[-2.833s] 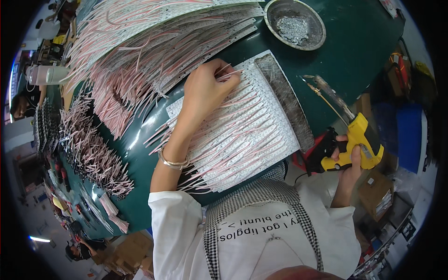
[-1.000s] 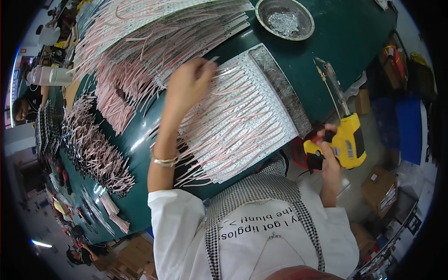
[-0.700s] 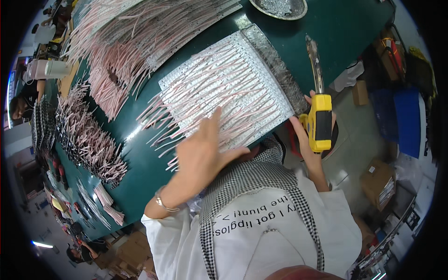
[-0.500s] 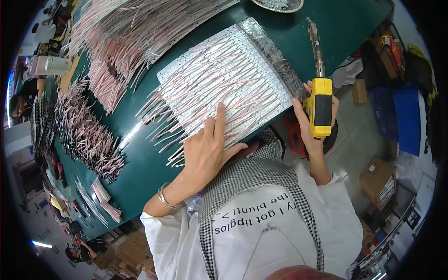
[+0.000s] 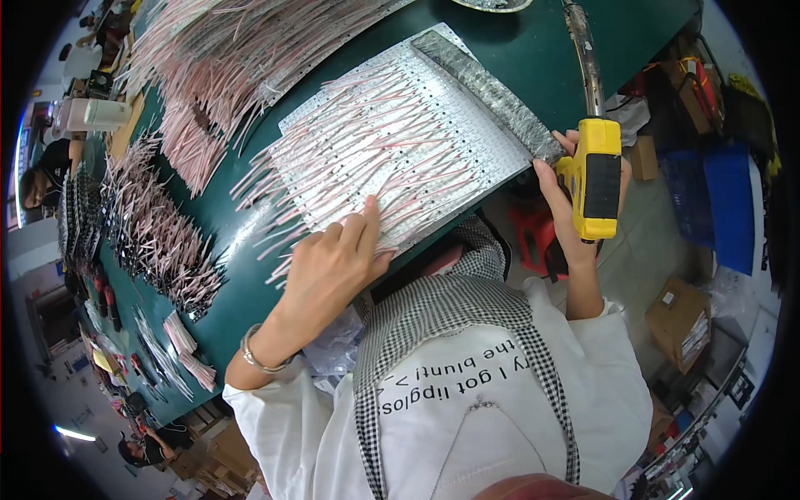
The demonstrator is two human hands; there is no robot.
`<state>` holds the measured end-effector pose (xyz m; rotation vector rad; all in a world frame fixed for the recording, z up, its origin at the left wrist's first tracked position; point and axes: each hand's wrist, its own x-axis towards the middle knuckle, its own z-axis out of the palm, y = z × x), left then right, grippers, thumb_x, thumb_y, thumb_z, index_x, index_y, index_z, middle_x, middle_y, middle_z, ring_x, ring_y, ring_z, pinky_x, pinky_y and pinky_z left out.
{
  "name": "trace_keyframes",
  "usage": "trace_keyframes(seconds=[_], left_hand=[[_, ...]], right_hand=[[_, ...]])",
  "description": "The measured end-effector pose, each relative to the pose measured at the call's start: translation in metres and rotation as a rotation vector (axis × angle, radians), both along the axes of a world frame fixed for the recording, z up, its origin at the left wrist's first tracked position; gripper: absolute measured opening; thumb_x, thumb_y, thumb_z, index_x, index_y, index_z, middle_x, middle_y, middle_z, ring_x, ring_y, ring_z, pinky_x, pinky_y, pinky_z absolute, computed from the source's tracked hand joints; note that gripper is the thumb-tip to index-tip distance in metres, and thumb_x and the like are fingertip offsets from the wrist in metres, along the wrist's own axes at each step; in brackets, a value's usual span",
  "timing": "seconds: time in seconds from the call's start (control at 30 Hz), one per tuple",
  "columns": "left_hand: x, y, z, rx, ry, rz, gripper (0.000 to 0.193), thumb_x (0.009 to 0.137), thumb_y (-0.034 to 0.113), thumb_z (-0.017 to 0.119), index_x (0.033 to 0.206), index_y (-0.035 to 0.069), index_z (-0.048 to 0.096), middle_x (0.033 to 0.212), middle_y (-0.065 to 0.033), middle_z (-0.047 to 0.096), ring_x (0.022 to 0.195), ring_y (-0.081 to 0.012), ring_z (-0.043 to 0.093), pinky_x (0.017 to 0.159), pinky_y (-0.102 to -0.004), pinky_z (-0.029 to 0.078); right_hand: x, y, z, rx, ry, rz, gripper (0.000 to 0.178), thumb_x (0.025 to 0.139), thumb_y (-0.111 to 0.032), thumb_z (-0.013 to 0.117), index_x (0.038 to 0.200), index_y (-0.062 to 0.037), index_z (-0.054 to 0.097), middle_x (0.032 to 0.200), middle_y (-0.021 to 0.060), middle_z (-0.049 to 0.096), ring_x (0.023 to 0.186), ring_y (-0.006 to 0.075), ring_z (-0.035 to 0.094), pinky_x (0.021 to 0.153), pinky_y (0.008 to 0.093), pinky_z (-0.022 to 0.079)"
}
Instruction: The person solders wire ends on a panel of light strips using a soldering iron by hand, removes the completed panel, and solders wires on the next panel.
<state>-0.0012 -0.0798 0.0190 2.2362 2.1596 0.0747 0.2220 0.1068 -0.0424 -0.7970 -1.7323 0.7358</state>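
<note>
A pale, perforated board [image 5: 487, 171] lies on the green table, with rows of thin pink and white wires [image 5: 375, 125] across it, their ends hanging past its left side. My left hand [image 5: 333, 254] rests on the wires near the front edge, index finger stretched out and the others partly bent. My right hand [image 5: 575, 217] grips a yellow and black tool [image 5: 596, 179] with a long, stained metal barrel pointing away from me. A grey metal-looking strip [image 5: 492, 87] lies along the board's right side, its near end by my right thumb and fingertips.
More pink wires [image 5: 200, 125] cover a board at the far left. Bundled dark-ended wires [image 5: 158, 233] lie at the left. A round metal dish [image 5: 492, 4] stands at the far edge. Right of the table are a red stool [image 5: 533, 237], blue bins [image 5: 729, 212] and a cardboard box [image 5: 677, 321].
My left hand has slid left and nearer me along the wires. My right hand and the tool have moved right. The grey strip now overlaps the board, whose far corner shows beyond it.
</note>
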Motion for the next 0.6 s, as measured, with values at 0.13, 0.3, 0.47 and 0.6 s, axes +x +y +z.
trace_keyframes(seconds=[0.13,0.3,0.47,0.6], left_hand=[[-0.026,0.003,0.032,-0.070,0.194,-0.167,0.070,0.071,0.023,0.075,0.132,0.001,0.052,0.080,-0.0012,0.050,0.067,-0.0134,0.055,0.057,-0.0290,0.047],[-0.071,-0.003,0.055,0.047,0.366,-0.226,0.068,0.068,0.022,0.075,0.130,0.002,0.056,0.077,-0.0011,0.044,0.066,-0.0129,0.051,0.055,-0.0283,0.045],[-0.094,0.000,0.069,0.126,0.370,-0.309,0.064,0.066,0.027,0.070,0.124,0.001,0.061,0.075,-0.0022,0.039,0.063,-0.0135,0.048,0.052,-0.0295,0.043],[-0.120,0.001,0.088,0.223,0.292,-0.267,0.054,0.065,0.019,0.074,0.117,0.005,0.064,0.076,-0.0020,0.046,0.061,-0.0156,0.051,0.051,-0.0306,0.044]], right_hand=[[-0.007,0.000,0.002,0.018,-0.017,-0.011,0.059,0.072,-0.005,0.085,0.116,-0.0002,0.046,0.110,0.0093,0.059,0.090,0.0125,0.061,0.077,0.0240,0.049],[-0.012,-0.001,0.010,-0.092,0.072,-0.051,0.057,0.074,-0.002,0.082,0.117,0.0006,0.046,0.112,0.0117,0.060,0.101,0.0184,0.063,0.083,0.0265,0.050],[-0.011,0.005,0.012,-0.249,0.186,-0.038,0.059,0.076,0.002,0.078,0.124,-0.0009,0.043,0.115,0.0125,0.060,0.105,0.0212,0.063,0.085,0.0292,0.051],[-0.007,0.023,0.022,-0.465,0.241,-0.055,0.049,0.081,0.003,0.072,0.125,-0.0024,0.050,0.120,0.0071,0.056,0.099,0.0157,0.061,0.082,0.0269,0.052]])
